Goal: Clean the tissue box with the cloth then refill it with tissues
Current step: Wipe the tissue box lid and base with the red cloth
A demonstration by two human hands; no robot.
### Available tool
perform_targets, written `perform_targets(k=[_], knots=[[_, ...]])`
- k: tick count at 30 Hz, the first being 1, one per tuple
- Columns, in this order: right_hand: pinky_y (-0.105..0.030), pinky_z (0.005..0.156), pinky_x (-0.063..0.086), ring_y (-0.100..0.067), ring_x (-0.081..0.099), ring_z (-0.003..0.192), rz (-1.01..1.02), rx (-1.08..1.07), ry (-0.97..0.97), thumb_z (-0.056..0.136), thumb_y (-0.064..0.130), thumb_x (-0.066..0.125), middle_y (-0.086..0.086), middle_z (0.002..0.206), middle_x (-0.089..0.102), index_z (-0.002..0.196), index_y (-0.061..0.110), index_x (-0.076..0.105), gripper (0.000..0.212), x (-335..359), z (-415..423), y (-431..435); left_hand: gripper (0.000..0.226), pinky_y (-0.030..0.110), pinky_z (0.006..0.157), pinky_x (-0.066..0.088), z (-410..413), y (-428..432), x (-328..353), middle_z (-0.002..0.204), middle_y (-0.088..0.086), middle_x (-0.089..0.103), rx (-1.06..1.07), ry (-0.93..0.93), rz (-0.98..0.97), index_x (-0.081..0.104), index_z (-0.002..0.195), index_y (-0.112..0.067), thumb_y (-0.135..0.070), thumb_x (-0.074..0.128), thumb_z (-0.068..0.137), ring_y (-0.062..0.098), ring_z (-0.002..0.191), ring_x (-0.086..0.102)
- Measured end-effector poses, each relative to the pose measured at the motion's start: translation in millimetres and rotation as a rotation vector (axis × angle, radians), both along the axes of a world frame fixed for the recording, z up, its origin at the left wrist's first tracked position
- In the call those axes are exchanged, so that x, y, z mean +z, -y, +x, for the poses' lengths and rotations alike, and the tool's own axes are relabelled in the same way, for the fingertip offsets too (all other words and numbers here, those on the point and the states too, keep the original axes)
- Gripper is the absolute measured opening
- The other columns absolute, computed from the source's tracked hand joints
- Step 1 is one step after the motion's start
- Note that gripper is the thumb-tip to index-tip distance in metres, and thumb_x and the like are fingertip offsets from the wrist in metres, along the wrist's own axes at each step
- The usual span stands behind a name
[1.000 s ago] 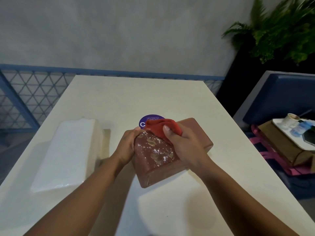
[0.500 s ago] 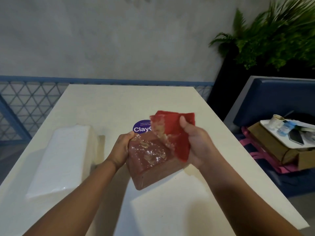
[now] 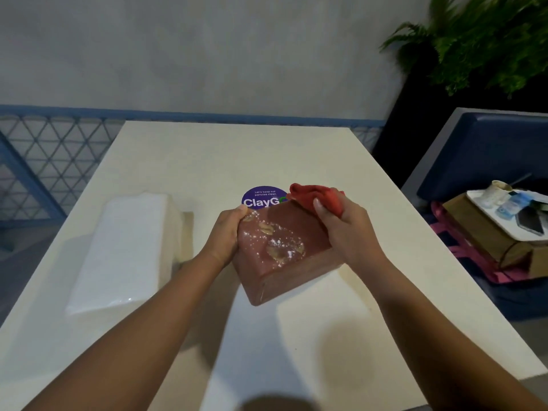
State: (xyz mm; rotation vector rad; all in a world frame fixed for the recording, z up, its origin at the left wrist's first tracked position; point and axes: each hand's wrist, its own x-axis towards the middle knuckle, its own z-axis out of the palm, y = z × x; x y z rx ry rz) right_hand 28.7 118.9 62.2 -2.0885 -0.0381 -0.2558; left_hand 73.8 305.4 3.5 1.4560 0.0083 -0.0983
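The pale tabletop carries everything the job needs. On its left lies a white pack of tissues, well apart from the work and untouched, so by my reading the refill has not begun. In the middle sits the reddish-brown tissue box, turned so one near corner points toward the person; whether its far end is lifted off the surface I cannot tell.

The left hand grips the box at its far left corner, fingers curled over the edge and thumb on the top face, steadying it. The right hand is closed round a bunched red cloth, thumb laid across the fabric, and presses the wad against the far right edge of the box top. Just behind the box a round purple sticker shows on the table, partly hidden by box and cloth.

Smallest of all, tan smears and white specks cover the left and near part of the top face, while the part nearer the cloth looks cleaner. The cleaning step seems to be in hand and only partly done. The next move calls for drawing the cloth across toward those smears with firm pressure while the other hand braces the box against sliding
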Motion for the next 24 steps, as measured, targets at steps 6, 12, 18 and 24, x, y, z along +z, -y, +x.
perform_targets(k=[6, 12, 18, 24], knots=[[-0.032, 0.098, 0.044, -0.01, 0.056, 0.11, 0.082, 0.015, 0.106, 0.09, 0.03, 0.05, 0.028, 0.096, 0.062, 0.113, 0.021, 0.067, 0.03, -3.7, -31.4, -18.8, 0.059, 0.03, 0.071, 0.047, -0.7, 0.3, 0.2, 0.054, -0.004, 0.068, 0.011, -0.017, -0.04, 0.071, 0.056, -0.02, -0.019, 0.03, 0.099, 0.011, 0.06, 0.062], [-0.039, 0.099, 0.045, -0.014, 0.057, 0.111, 0.252, 0.023, 0.081, 0.085, 0.037, 0.051, 0.006, 0.109, 0.064, 0.114, 0.017, 0.066, 0.038, -12.2, -58.7, -52.3, 0.051, 0.027, 0.071, 0.049, -2.3, 0.1, -0.5, 0.06, -0.003, 0.069, -0.052, 0.028, -0.06, 0.07, 0.066, -0.016, -0.023, 0.03, 0.098, 0.007, 0.063, 0.063], [-0.019, 0.066, 0.054, -0.01, 0.065, 0.068, 0.632, -0.1, -0.054, 0.096, 0.025, 0.05, 0.008, 0.068, 0.07, 0.085, 0.017, 0.066, 0.021, 16.8, -61.6, -54.8, 0.061, 0.021, 0.062, 0.048, -4.8, -2.3, 2.1, 0.054, -0.005, 0.064, -0.073, 0.05, -0.024, 0.067, 0.051, -0.021, -0.022, 0.029, 0.099, 0.006, 0.055, 0.058], [-0.047, 0.086, 0.054, -0.022, 0.068, 0.087, 0.75, -0.337, 0.022, 0.095, 0.033, 0.05, 0.003, 0.087, 0.07, 0.087, 0.024, 0.057, 0.014, 52.0, -40.0, -11.1, 0.059, 0.028, 0.069, 0.046, -2.0, -1.5, 3.3, 0.05, -0.007, 0.064, -0.025, 0.036, 0.026, 0.065, 0.048, -0.021, -0.021, 0.032, 0.098, 0.001, 0.051, 0.058]])
